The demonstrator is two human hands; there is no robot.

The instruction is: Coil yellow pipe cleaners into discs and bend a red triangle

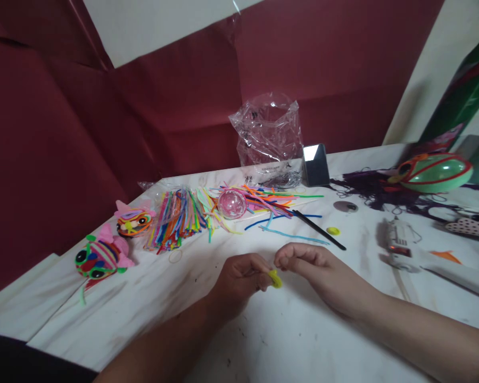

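Here, a pink-finned figure point(104, 254) lies toward the left edge of the surface point(143, 290); nearer the front edge, the left hand point(241, 274) pinches a small yellow piece point(277, 279); the right hand point(313, 266) curls beside it, its grip hard to tell

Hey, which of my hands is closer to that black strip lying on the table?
The right. Your right hand is just on the near side of the black strip; your left hand, pinching a yellow coil, is farther off to the left.
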